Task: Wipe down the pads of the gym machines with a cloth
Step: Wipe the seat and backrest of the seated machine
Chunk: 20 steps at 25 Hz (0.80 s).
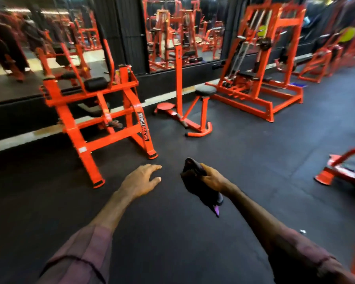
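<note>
Right hand grips dark cloth, bunched, hanging below the fist over black rubber floor. Left hand released, fingers loosely spread, holding nothing. Ahead left: orange machine with black roller pad; round seat pad beyond.

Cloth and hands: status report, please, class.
Left hand open, empty. Right hand grips cloth. No pad touched yet; bare floor ahead.
</note>
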Available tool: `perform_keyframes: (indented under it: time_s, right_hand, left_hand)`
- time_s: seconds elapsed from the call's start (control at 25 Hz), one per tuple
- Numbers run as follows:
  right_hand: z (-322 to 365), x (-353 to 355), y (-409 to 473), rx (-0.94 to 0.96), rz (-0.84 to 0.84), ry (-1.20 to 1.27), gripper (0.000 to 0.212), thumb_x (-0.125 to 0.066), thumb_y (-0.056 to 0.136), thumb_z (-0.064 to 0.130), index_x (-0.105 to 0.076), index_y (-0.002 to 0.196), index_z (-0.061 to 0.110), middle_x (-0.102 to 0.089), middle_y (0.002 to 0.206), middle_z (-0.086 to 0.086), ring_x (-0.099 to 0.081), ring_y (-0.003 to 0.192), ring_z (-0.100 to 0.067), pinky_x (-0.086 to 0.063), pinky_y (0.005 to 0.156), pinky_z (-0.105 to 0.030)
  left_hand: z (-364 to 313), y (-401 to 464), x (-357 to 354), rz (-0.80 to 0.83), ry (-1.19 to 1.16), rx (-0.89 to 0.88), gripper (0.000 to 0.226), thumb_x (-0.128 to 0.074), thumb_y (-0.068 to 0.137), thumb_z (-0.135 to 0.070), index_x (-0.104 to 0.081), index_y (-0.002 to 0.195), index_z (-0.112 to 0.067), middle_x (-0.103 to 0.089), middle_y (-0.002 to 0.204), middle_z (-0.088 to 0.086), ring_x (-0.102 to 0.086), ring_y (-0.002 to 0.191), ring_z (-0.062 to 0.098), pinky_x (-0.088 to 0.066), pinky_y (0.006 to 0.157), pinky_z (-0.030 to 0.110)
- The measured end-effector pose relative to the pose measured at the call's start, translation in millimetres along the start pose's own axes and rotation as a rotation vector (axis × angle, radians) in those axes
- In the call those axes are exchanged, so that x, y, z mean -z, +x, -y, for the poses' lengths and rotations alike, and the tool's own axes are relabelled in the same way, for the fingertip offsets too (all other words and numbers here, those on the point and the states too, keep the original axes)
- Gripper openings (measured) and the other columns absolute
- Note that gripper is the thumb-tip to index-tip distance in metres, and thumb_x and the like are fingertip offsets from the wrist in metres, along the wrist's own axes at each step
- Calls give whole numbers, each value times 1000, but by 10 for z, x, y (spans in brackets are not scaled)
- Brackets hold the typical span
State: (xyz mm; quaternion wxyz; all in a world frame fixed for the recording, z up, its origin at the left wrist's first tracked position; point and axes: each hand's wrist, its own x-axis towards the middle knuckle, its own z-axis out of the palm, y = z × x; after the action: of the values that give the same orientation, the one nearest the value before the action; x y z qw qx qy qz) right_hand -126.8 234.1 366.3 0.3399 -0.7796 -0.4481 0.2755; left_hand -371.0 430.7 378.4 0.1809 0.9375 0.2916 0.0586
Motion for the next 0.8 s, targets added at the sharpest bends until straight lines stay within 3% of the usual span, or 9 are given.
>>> perform_keyframes:
  time_s: [0.16, 0.32, 0.48, 0.64, 0.8]
  right_hand:
    - [-523, 656, 461, -112, -142, -8, 36, -64, 95, 41, -61, 130, 36, -72, 122, 10, -68, 115, -13, -53, 102, -40]
    - [-935, 1268, 748, -233, -367, 26, 36, -65, 90, 46, -63, 123, 31, -74, 117, 7, -69, 111, -15, -54, 99, -41]
    - [-1176, 1942, 941, -359, -630, 46, 7, -64, 94, 34, -59, 97, 35, -69, 96, 11, -64, 95, -14, -50, 84, -37]
    - [-1453, 2503, 965, -449, -912, 132, 21, -64, 96, 19, -64, 116, 26, -74, 109, 2, -67, 100, -13, -52, 91, -36]
    - [-1880, 3074, 1013, -530, -1061, 161, 31, -64, 98, 18, -63, 123, 37, -75, 111, 5, -68, 102, -10, -51, 87, -28]
  left_hand:
    - [-240, 1443, -179, 59, -15, -213, 51, -65, 101, -41, -53, 150, -33, -55, 151, -7, -49, 142, 19, -41, 116, 38]
    - [-779, 2829, -373, 135, -2, -461, 51, -62, 102, -45, -51, 151, -37, -52, 153, -11, -45, 144, 15, -43, 114, 39]
    - [-1533, 4114, -415, 194, 7, -689, 51, -61, 101, -47, -51, 150, -37, -54, 151, -11, -48, 142, 16, -45, 112, 38]
    - [-2375, 5065, -548, 260, -20, -907, 62, -49, 90, -64, -56, 145, -37, -59, 145, -12, -54, 136, 15, -49, 110, 45]
    - [-3267, 5918, -873, 254, -66, -1056, 71, -40, 84, -72, -59, 142, -36, -61, 140, -10, -58, 131, 17, -52, 106, 43]
